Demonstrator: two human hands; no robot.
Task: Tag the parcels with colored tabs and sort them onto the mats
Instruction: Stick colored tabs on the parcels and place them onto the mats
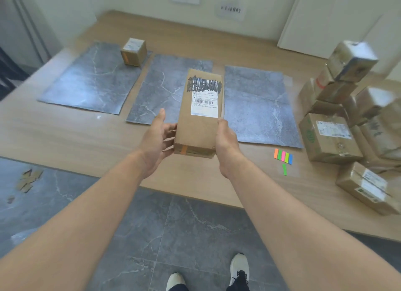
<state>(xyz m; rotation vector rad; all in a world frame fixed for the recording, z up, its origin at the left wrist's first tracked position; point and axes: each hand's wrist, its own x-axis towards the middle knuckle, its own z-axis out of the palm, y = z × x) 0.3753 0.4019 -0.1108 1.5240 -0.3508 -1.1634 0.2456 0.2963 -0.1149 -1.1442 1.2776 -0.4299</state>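
Long cardboard parcel (198, 115) held in the air between both hands, over the near end of the middle mat (160, 91).

An orange tab (184, 149) sits on the parcel's near end and its label faces up. The left hand (157, 141) has its grip curled against the left side with the thumb lifted clear. The right hand (226, 143) clasps the right edge. On the bench (86, 143), a small cube parcel (133, 52) stands at the far corner of the left mat (91, 78). Just beside the right mat (260, 108) lie a strip of colored tabs (283, 156) and a loose green tab (284, 169). A pile of parcels (347, 117) is stacked further right.
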